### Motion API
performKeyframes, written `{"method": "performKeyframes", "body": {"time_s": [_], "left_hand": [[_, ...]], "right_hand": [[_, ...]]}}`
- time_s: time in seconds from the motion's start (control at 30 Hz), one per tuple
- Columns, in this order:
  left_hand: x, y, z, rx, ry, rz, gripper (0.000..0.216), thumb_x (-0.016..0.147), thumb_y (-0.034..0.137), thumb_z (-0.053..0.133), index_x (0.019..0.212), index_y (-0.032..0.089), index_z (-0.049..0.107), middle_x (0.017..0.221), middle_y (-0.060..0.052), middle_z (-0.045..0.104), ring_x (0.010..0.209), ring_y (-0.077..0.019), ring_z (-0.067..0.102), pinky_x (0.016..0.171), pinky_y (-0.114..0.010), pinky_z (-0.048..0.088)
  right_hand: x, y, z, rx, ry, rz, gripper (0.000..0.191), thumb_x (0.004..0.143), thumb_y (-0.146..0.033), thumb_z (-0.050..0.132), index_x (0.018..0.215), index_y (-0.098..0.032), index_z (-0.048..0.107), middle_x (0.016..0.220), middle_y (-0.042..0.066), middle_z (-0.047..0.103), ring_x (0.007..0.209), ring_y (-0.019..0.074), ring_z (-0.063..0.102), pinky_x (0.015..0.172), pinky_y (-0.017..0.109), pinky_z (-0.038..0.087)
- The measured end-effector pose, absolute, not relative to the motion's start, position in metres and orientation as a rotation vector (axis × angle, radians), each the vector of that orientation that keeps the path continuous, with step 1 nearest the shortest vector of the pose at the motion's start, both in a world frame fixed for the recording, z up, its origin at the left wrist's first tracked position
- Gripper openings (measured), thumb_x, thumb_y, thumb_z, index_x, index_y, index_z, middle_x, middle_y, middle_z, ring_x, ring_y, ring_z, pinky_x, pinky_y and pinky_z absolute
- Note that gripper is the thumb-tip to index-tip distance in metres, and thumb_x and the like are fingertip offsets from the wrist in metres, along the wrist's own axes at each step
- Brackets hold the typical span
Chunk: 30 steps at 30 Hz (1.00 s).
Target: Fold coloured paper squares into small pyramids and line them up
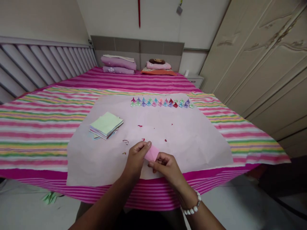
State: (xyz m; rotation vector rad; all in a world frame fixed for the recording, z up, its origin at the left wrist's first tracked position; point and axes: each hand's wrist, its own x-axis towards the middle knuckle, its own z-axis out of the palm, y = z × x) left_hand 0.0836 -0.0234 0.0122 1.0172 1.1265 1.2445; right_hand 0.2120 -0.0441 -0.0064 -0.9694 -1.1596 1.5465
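A small folded piece of pink paper point(152, 153) is held between both hands, just above the near edge of the large pale sheet point(201, 140). My left hand point(137, 156) pinches its upper left side with thumb and fingers. With thumb and bent fingers, my right hand point(166, 164) grips the lower right corner; a beaded bracelet is on that wrist. To the left lies a stack of square coloured paper point(106, 124), light green on top. Two rows of small folded paper pieces point(160, 103) in many colours stand along the sheet's far side.
Small dark red scraps point(140, 126) lie scattered on the sheet. A striped bedspread point(35, 127) is under it. Folded purple bedding point(119, 65) and a pink pile point(158, 65) sit by the headboard point(158, 51). A wardrobe point(259, 64) stands at right, green paper point(50, 197) on the floor.
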Motion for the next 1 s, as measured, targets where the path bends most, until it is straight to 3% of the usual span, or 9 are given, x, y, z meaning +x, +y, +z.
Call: {"method": "performKeyframes", "body": {"time_s": [0.07,0.2,0.33,0.43,0.53,0.67,1.0], "left_hand": [[0.083,-0.024,0.013,1.039,1.138,1.237,0.033,0.077,0.044,0.066,0.062,0.016,0.056,0.053,0.005,0.044,0.052,-0.0090,0.040,0.049,-0.021,0.034],[0.081,-0.026,0.017,1.048,1.179,1.274,0.033,0.076,0.044,0.066,0.061,0.016,0.056,0.056,0.005,0.046,0.056,-0.0094,0.041,0.054,-0.022,0.034],[0.079,-0.028,0.024,1.127,1.198,1.198,0.034,0.077,0.044,0.065,0.060,0.016,0.058,0.056,0.004,0.050,0.059,-0.0108,0.044,0.059,-0.024,0.036],[0.080,-0.030,0.029,1.215,1.176,1.092,0.031,0.075,0.043,0.067,0.061,0.015,0.063,0.057,0.002,0.056,0.061,-0.0126,0.049,0.061,-0.026,0.038],[0.082,-0.031,0.029,1.178,1.130,1.092,0.027,0.076,0.042,0.066,0.077,0.016,0.071,0.069,-0.001,0.065,0.070,-0.0152,0.056,0.067,-0.027,0.043],[0.081,-0.032,0.019,0.971,0.976,1.148,0.031,0.076,0.041,0.068,0.097,0.018,0.069,0.081,-0.002,0.068,0.078,-0.0150,0.060,0.076,-0.029,0.047],[0.074,-0.038,0.013,1.044,0.897,1.139,0.022,0.068,0.022,0.076,0.087,0.016,0.067,0.077,-0.001,0.069,0.075,-0.0122,0.063,0.075,-0.026,0.049]], "right_hand": [[0.213,-0.045,-0.006,-1.000,-1.176,1.509,0.027,0.066,-0.039,0.080,0.063,-0.016,0.064,0.053,-0.003,0.059,0.047,0.0084,0.049,0.049,0.021,0.037],[0.213,-0.046,-0.006,-0.916,-1.126,1.569,0.028,0.065,-0.040,0.080,0.075,-0.017,0.068,0.059,-0.002,0.062,0.052,0.0102,0.053,0.054,0.023,0.040],[0.215,-0.044,-0.005,-0.917,-0.969,1.533,0.027,0.071,-0.042,0.075,0.070,-0.017,0.067,0.056,-0.002,0.060,0.051,0.0089,0.050,0.054,0.022,0.038],[0.216,-0.042,-0.004,-0.974,-0.921,1.527,0.025,0.062,-0.034,0.083,0.067,-0.016,0.067,0.052,-0.004,0.057,0.045,0.0062,0.043,0.046,0.020,0.031],[0.217,-0.041,-0.003,-0.973,-0.887,1.584,0.026,0.059,-0.031,0.084,0.065,-0.016,0.064,0.046,-0.005,0.055,0.041,0.0051,0.041,0.043,0.019,0.027],[0.217,-0.041,-0.002,-0.889,-0.741,1.592,0.026,0.063,-0.032,0.082,0.069,-0.016,0.062,0.054,-0.003,0.062,0.043,0.0058,0.048,0.045,0.018,0.034],[0.219,-0.042,-0.002,-0.819,-0.736,1.558,0.022,0.069,-0.030,0.080,0.075,-0.016,0.064,0.055,-0.001,0.064,0.047,0.0084,0.056,0.047,0.018,0.042]]}}
